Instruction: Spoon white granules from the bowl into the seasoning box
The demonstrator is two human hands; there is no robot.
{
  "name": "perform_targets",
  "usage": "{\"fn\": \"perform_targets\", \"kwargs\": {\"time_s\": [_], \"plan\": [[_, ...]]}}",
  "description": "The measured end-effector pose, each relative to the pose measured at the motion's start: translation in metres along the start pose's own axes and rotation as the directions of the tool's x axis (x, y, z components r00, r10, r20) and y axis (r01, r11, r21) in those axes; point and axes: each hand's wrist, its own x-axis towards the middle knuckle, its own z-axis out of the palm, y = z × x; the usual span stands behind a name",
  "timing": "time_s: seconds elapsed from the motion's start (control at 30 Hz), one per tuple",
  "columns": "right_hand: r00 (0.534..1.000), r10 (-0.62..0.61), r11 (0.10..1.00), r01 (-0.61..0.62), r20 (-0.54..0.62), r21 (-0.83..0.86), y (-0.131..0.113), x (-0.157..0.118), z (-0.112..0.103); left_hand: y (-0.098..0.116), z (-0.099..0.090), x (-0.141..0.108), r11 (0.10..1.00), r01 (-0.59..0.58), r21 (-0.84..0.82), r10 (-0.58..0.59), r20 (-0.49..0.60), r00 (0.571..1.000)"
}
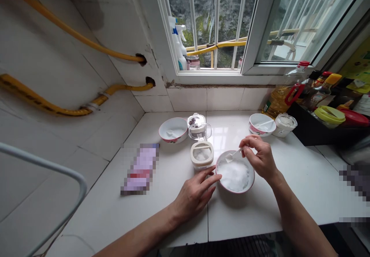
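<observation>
Two hands are at work over a round white bowl with a pinkish rim (251,174), and here's the action! The right hand (258,156) has a small white plastic spoon (229,157) pinched by its handle between thumb and fingers, the scoop hanging just inside the bowl's far edge. And what's in there? A loose, fluffy heap of white, powdery stuff (234,176), spread over most of the bowl.

Now the left hand (198,191), at the bowl's left side: fingers spread, one tip up on the rim. It isn't clenched; whether it truly clasps the edge or merely leans there, I can't tell.

Just left of the bowl, a squarish clear container with a cream rim (202,164), its see-through lid apparently tipped back. Farther off, beyond the bowl to its left, a wide white bowl with a pink-red patterned outside (162,135); beyond to its right, a smaller white bowl with painted flowers (258,132).

My call: this is the spooning stage, a scoop or a stir, too close to say which. The next move calls for a level wrist, a shallow dip and that rim kept steady, since light powder could spill.
</observation>
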Motion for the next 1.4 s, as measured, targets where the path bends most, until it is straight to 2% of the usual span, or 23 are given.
{"fn": "perform_targets", "kwargs": {"time_s": [0.13,0.23,0.33,0.47,0.57,0.73,0.93,1.07,1.2,1.3,1.4], "plan": [[0.989,-0.065,0.992,0.078,0.132,-0.099,0.004,-0.001,0.009,0.001,0.000,0.000,1.000,0.003,-0.005,-0.003,-0.002,1.000],[0.975,-0.042,0.993,0.064,0.219,-0.096,0.005,-0.004,0.019,0.001,0.000,0.001,1.000,0.000,-0.006,0.000,0.000,1.000],[0.970,0.061,0.997,-0.050,0.233,-0.055,0.005,-0.005,0.021,0.001,0.000,0.001,1.000,0.001,-0.005,-0.001,0.001,1.000],[0.951,0.242,0.967,-0.253,0.190,0.033,0.005,-0.001,0.016,0.001,-0.001,0.001,1.000,0.005,-0.015,-0.004,0.001,1.000],[0.937,0.295,0.946,-0.314,0.186,0.079,0.006,0.000,0.013,0.000,-0.001,0.001,1.000,0.000,-0.019,0.000,0.003,1.000],[0.962,0.234,0.972,-0.231,0.143,-0.037,0.011,-0.001,0.015,0.000,-0.001,0.000,1.000,0.007,-0.030,-0.007,0.000,1.000],[0.968,0.180,0.983,-0.171,0.176,-0.063,0.011,-0.003,0.018,0.001,0.000,0.001,1.000,0.002,-0.022,-0.002,-0.005,1.000],[0.968,0.135,0.991,-0.133,0.212,-0.022,0.008,-0.003,0.022,0.001,0.000,0.001,1.000,0.014,-0.024,-0.014,0.004,1.000],[0.943,0.259,0.953,-0.285,0.209,0.106,0.006,-0.002,0.020,0.001,-0.001,0.000,0.999,0.014,-0.028,-0.014,-0.001,1.000],[0.893,0.380,0.862,-0.437,0.243,0.259,0.007,0.000,0.017,0.001,-0.001,0.001,0.999,0.008,-0.032,-0.008,0.001,1.000],[0.857,0.445,0.780,-0.513,0.258,0.359,0.009,0.001,0.016,0.001,-0.001,0.001,1.000,0.003,-0.025,-0.002,0.003,1.000]]}}
